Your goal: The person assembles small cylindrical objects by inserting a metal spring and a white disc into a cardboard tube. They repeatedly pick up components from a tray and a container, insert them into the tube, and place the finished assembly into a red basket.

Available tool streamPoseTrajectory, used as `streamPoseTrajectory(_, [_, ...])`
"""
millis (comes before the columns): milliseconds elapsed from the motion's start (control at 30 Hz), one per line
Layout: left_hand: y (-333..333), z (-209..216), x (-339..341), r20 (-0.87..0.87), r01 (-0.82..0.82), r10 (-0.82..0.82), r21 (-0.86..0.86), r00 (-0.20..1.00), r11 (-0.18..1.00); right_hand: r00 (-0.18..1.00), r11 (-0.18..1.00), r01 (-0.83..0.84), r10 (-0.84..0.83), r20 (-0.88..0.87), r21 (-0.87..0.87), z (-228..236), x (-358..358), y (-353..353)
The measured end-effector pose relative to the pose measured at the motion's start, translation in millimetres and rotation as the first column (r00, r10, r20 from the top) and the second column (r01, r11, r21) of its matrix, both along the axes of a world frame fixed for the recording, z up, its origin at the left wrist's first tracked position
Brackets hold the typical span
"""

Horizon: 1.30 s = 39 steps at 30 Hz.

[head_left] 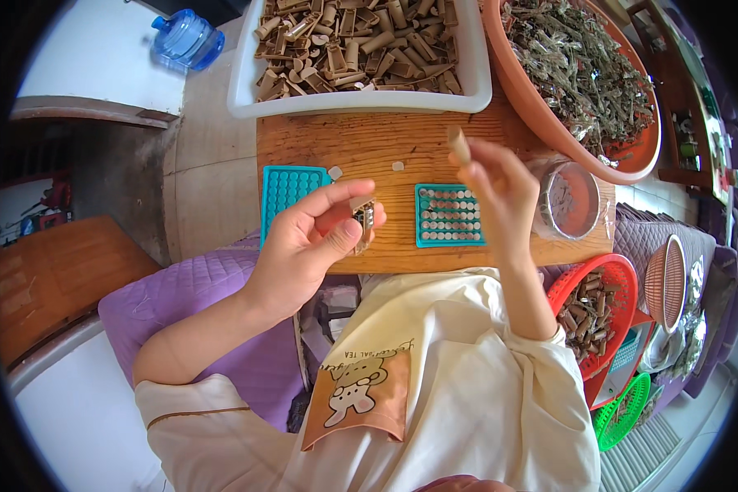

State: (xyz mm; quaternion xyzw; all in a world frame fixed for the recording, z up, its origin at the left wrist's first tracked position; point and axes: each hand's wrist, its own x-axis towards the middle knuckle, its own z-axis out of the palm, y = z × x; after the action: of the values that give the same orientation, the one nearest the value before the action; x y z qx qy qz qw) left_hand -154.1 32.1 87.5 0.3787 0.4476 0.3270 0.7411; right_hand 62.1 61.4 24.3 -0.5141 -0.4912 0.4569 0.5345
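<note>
My left hand (307, 234) is closed around a small brown casing (364, 223), whose open side shows dark and gold parts inside. Raised over the table, my right hand (504, 184) pinches a tan half-round shell (457, 146) between thumb and fingers. Below that shell lies a teal tray (418, 238) whose wells hold rows of small round silvery discs (449, 215). Another teal tray (280, 193) with round wells sits beyond my left hand, partly hidden by it. Two small pale flat pieces, one near the left tray (334, 173) and one mid-table (398, 166), lie on the wood.
A white tub (361, 102) heaped with tan shells stands at the table's far side. Right of it, an orange basin (521, 102) holds clear-wrapped dark bundles. A clear round container (572, 198), a red basket (623, 287) of brown pieces and a green basket (623, 414) are at right.
</note>
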Motion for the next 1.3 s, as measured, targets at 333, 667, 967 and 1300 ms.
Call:
streamPoseTrajectory(333, [0, 8, 2, 0.005, -0.178, 0.192, 0.395, 0.981, 0.901, 0.936, 0.997, -0.063, 0.074, -0.345, 0.042, 20, -87, -41])
streamPoseTrajectory(667, [5, 8, 0, -0.038, -0.148, 0.187, 0.461, 0.982, 0.875, 0.919, 0.997, 0.034, -0.004, -0.393, 0.069, 16, -108, -38])
streamPoseTrajectory(967, [7, 9, 0, 0.001, -0.199, 0.226, 0.479, 0.974, 0.855, 0.913, 0.991, 0.054, 0.0, -0.408, 0.121, 19, -111, -32])
streamPoseTrajectory(1300, [3, 8, 2, -0.005, -0.193, 0.22, 0.462, 0.975, 0.866, 0.866, 0.992, 0.06, 0.002, -0.5, 0.108, 15, -114, -35])
